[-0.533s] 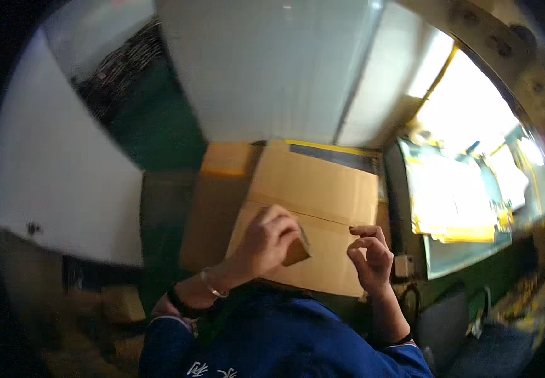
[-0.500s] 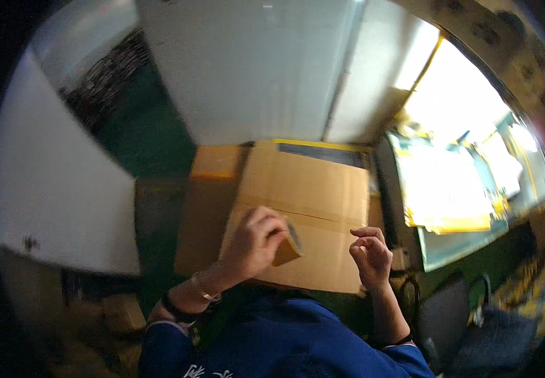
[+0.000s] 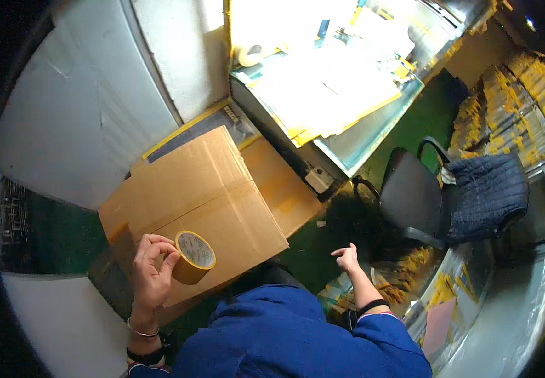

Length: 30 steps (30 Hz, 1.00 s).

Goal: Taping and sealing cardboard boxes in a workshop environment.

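Observation:
A roll of yellow-brown packing tape [image 3: 192, 271] is pinched at its rim between the thumb and fingers of my left hand [image 3: 153, 271]. Its pale, printed inner core faces up. Beneath the roll lies a closed cardboard box [image 3: 222, 211], with a seam running between its top flaps. My right hand [image 3: 348, 258] is off to the right of the box, over the dark green floor, touching nothing. Its index finger points left, the other fingers are loosely bent, and nothing shows in it.
Another piece of cardboard [image 3: 278, 183] lies beyond the box. A desk with papers [image 3: 341, 101] stands at the far side, brightly lit. To the right are a black chair [image 3: 411, 195] with a dark quilted jacket [image 3: 483, 195] and stacks of yellow-edged bundles [image 3: 518, 104].
The view has swung to the right, bringing the desk, chair and stacks further in. My left hand still holds the tape roll; my right hand has moved away from the box.

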Each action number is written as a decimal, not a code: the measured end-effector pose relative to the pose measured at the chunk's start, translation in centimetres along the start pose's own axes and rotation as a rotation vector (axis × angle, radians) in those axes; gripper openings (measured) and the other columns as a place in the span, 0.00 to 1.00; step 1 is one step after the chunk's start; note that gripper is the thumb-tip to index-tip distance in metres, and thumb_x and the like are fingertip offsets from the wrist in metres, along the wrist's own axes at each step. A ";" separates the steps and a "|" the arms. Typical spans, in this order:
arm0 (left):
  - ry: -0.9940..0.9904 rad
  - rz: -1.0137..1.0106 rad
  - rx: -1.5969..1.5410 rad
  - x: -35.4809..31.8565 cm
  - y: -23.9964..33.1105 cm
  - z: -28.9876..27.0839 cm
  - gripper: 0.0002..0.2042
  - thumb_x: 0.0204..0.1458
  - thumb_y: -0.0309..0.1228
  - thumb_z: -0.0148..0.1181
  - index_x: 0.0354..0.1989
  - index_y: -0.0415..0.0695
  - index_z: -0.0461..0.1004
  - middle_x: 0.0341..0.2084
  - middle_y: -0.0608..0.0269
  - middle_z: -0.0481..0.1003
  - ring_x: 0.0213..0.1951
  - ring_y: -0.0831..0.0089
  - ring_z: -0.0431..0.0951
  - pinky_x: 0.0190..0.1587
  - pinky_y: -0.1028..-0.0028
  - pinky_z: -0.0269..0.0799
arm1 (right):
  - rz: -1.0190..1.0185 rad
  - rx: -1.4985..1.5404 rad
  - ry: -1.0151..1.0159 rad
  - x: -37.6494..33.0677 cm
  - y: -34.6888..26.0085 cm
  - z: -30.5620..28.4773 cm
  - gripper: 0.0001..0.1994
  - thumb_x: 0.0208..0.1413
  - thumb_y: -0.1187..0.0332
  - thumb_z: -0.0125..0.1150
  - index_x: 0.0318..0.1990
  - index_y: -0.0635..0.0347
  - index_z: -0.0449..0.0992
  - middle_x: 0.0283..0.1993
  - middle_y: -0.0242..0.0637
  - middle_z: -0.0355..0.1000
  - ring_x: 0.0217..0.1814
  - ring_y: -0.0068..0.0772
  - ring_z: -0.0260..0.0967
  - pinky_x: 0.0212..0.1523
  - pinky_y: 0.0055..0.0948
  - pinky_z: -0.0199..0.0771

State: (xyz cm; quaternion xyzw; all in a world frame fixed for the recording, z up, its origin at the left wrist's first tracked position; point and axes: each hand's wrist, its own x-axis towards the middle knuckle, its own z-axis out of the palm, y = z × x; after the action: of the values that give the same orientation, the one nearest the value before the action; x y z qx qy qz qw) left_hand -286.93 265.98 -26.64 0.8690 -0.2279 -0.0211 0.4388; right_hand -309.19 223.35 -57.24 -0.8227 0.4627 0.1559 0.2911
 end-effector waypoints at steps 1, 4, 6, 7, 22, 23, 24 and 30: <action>-0.010 0.002 0.002 0.2 0.4 0.2 0.03 0.48 0.23 0.61 0.29 0.38 0.73 0.32 0.58 0.71 0.37 0.66 0.72 0.41 0.71 0.68 | 0.161 0.020 -0.137 0.4 0.5 0.2 0.11 0.41 0.76 0.63 0.35 0.55 0.82 0.72 0.55 0.38 0.71 0.47 0.48 0.65 0.34 0.56; -0.031 0.001 0.000 0.7 1.1 0.6 0.04 0.48 0.23 0.61 0.29 0.38 0.73 0.32 0.58 0.71 0.37 0.66 0.72 0.42 0.71 0.68 | 0.364 0.144 -0.109 0.6 0.8 1.0 0.22 0.41 0.74 0.64 0.49 0.53 0.76 0.73 0.52 0.30 0.70 0.47 0.49 0.65 0.35 0.56; -0.046 0.002 -0.006 0.8 1.3 0.7 0.04 0.48 0.23 0.62 0.29 0.39 0.73 0.32 0.59 0.71 0.38 0.66 0.72 0.42 0.71 0.68 | 0.107 0.021 -0.008 0.9 0.4 0.9 0.28 0.36 0.67 0.70 0.51 0.57 0.75 0.47 0.48 0.73 0.48 0.40 0.71 0.51 0.31 0.71; -0.056 0.003 -0.007 0.9 1.4 0.6 0.04 0.48 0.23 0.62 0.29 0.39 0.73 0.33 0.59 0.71 0.38 0.66 0.72 0.42 0.71 0.68 | 0.059 0.208 -0.046 1.2 0.1 0.7 0.23 0.37 0.64 0.70 0.46 0.59 0.77 0.40 0.44 0.75 0.41 0.35 0.72 0.45 0.30 0.72; 0.059 0.040 -0.085 -0.6 0.3 0.2 0.02 0.49 0.19 0.58 0.30 0.38 0.72 0.33 0.60 0.72 0.37 0.72 0.72 0.43 0.75 0.68 | -0.528 0.784 -0.141 -1.9 -16.6 -1.9 0.08 0.60 0.75 0.49 0.45 0.65 0.72 0.32 0.32 0.73 0.37 0.23 0.73 0.41 0.21 0.69; 0.067 -0.006 -0.142 -0.7 0.3 0.2 0.02 0.50 0.20 0.59 0.31 0.38 0.72 0.33 0.60 0.72 0.37 0.72 0.72 0.42 0.75 0.69 | -0.628 0.847 -0.210 -3.5 -19.5 -2.9 0.09 0.61 0.73 0.50 0.46 0.65 0.72 0.33 0.34 0.75 0.36 0.22 0.73 0.41 0.20 0.70; 0.073 -0.048 -0.204 -0.8 0.3 0.2 0.02 0.51 0.21 0.59 0.31 0.37 0.72 0.33 0.60 0.72 0.36 0.72 0.73 0.42 0.75 0.69 | -0.710 0.902 -0.279 -5.4 -22.1 -3.9 0.10 0.62 0.71 0.50 0.46 0.65 0.71 0.33 0.35 0.77 0.36 0.20 0.73 0.41 0.20 0.70; 0.158 -0.031 -0.220 -0.8 1.4 1.2 0.03 0.52 0.23 0.59 0.33 0.38 0.72 0.33 0.59 0.71 0.36 0.70 0.73 0.41 0.74 0.69 | -1.423 0.714 -0.608 -17.4 -33.1 -8.3 0.24 0.57 0.65 0.59 0.58 0.64 0.61 0.35 0.46 0.75 0.44 0.35 0.73 0.45 0.31 0.71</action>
State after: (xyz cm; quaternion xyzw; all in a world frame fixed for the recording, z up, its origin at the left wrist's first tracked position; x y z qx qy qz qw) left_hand -288.44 264.74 -26.42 0.8180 -0.1756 0.0159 0.5476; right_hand -290.21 243.16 -30.56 -0.6987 -0.2414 -0.0053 0.6734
